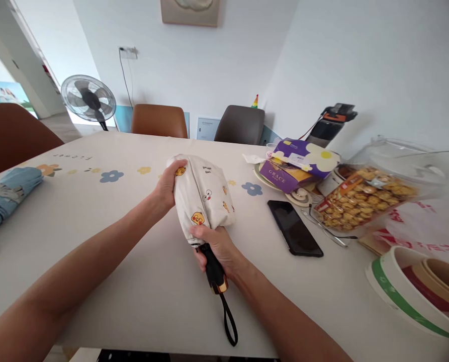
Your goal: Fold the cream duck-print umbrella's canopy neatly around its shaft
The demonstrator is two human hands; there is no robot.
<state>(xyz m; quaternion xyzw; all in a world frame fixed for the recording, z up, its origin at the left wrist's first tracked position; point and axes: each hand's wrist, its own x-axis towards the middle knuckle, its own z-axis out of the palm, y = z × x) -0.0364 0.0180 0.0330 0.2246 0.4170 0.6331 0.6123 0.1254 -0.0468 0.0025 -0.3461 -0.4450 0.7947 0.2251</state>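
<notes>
Between my hands is a white folding umbrella printed with small yellow cartoon figures. Its canopy is gathered but loose, bulging to the right. My left hand grips the fabric at the upper left side, thumb on top. Lower down, my right hand closes around the canopy's bottom edge, just beside the black handle. The handle points toward me, with a gold-coloured end and a black wrist loop hanging from it. Some of the right fingers are hidden beneath the umbrella.
A folded blue umbrella lies at the table's left. On the right are a black phone, glasses, a purple box, a clear snack jar, a dark bottle and tape rolls. Chairs and a fan stand beyond.
</notes>
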